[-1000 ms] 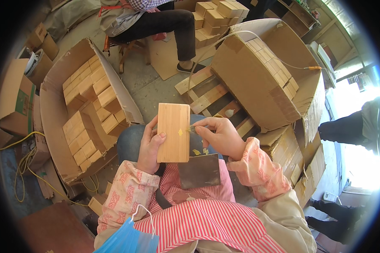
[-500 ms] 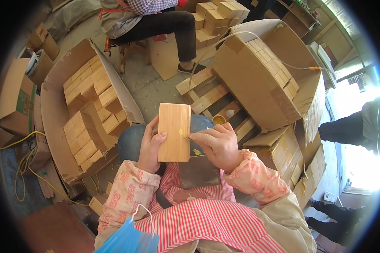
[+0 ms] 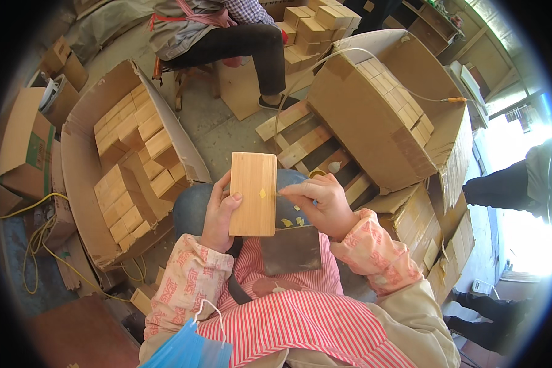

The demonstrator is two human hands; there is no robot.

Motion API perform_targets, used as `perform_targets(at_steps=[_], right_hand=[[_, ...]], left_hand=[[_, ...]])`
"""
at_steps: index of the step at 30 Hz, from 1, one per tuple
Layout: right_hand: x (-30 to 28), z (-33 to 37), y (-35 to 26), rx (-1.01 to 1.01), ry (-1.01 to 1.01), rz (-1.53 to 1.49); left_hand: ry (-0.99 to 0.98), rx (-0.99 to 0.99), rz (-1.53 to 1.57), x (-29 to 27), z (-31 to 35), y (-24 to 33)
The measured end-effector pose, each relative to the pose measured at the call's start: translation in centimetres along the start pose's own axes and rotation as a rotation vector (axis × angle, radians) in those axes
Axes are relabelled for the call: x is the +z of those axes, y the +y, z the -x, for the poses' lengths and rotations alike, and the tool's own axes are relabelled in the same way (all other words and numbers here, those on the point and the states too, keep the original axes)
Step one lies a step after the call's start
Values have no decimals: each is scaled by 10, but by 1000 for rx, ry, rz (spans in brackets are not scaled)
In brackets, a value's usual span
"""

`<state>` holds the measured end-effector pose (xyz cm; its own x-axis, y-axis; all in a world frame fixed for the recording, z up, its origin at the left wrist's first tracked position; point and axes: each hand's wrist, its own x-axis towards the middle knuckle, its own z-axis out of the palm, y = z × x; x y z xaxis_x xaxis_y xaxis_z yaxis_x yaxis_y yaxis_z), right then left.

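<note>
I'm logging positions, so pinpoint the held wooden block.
In the head view, the wooden block is just left of centre, held in the left grip, with the right grip beside its right edge.

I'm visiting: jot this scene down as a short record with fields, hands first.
Left hand: holds a wooden block by its left side
Right hand: beside the block's right edge, fingers bent; anything pinched is too small to tell
On block: small yellow patch
Left carton: open, holding similar blocks
Right carton: open, also holding blocks
Beyond: a seated person

Left hand (image 3: 214, 218) partly behind wooden block (image 3: 250, 199); whatever right hand (image 3: 325, 203) perhaps pinches, too small to tell.
</note>
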<state>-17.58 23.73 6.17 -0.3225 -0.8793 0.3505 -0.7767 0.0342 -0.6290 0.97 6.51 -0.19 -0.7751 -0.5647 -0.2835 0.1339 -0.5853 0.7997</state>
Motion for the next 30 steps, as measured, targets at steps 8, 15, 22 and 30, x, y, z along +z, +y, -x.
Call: perform_targets(at_steps=[8,15,22,30], right_hand=[[1,1,2,-75,-5,131],[3,15,-16,255,7,-220],[9,-12,-33,88,-91,35],[10,-17,-38,81,-81,97]], left_hand=[[-8,5,-16,0,1,-1],[-11,13,-23,-1,0,-3],[-11,34,-9,1,4,-4],[-2,53,-43,-2,3,-7]])
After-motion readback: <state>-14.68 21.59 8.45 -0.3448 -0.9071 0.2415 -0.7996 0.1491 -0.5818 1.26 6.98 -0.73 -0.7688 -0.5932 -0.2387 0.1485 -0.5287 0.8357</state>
